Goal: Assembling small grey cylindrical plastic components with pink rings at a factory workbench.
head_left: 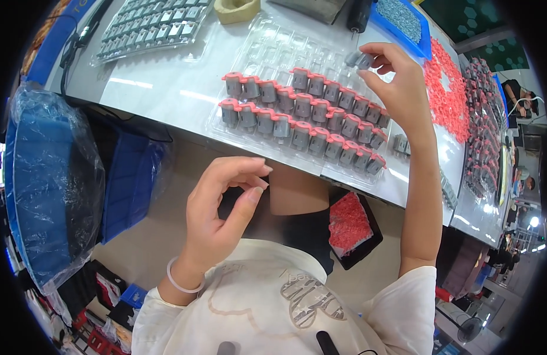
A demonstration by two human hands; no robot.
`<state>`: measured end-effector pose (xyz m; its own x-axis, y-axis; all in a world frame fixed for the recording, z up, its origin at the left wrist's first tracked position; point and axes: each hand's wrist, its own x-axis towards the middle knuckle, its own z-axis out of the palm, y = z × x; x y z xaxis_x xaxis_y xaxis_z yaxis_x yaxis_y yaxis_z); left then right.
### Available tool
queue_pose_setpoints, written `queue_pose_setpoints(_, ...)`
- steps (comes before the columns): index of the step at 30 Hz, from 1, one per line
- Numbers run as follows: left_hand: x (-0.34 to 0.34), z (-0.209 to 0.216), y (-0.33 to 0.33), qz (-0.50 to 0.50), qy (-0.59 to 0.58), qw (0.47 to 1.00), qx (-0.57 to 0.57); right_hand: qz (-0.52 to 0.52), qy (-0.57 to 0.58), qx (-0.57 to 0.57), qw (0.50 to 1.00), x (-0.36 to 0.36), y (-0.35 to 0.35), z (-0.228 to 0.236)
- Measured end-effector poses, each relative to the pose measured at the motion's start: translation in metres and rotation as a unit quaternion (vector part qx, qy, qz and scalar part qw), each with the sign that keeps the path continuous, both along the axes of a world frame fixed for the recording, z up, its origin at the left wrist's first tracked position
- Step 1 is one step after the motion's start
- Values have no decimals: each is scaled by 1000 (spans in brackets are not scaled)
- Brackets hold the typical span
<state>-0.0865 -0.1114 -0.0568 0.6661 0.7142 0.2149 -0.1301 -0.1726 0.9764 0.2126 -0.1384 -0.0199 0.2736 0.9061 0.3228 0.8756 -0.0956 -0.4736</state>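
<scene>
Between the thumb and fingertips of my right hand (398,83) is a small grey plastic part (357,60), held above the far right of a clear plastic blister tray (273,50). Right beyond it a dark power screwdriver (359,16) points its thin bit down toward the part. Rows of grey plastic housings (302,107) with red caps fill the near side of the tray; pockets at the far side are bare. My left hand (217,207) hovers in front of the table edge, fingers bent and apart from the thumb, with nothing in it.
Beyond the screwdriver lies a blue bin (401,21) of small screws. Loose red pieces (445,89) are heaped at the right, beside more filled trays (483,127). A tray of grey parts (152,26) and a tape roll (237,9) stand far left. Blue plastic-wrapped crates (57,177) flank me.
</scene>
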Motion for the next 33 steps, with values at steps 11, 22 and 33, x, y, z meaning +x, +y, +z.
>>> queue_pose_setpoints(11, 46, 26, -22, -109, -113, 943, -295, 154, 128, 68, 977, -84, -78, 30)
queue_pose_setpoints(22, 38, 7, -38, -118, -47, 956, -264, -137, 53, 1, 989, 86, -77, -2)
queue_pose_setpoints(33, 26, 3, -33, -102, -48, 963, -245, -202, -188, -99, 956, 85, -58, -31)
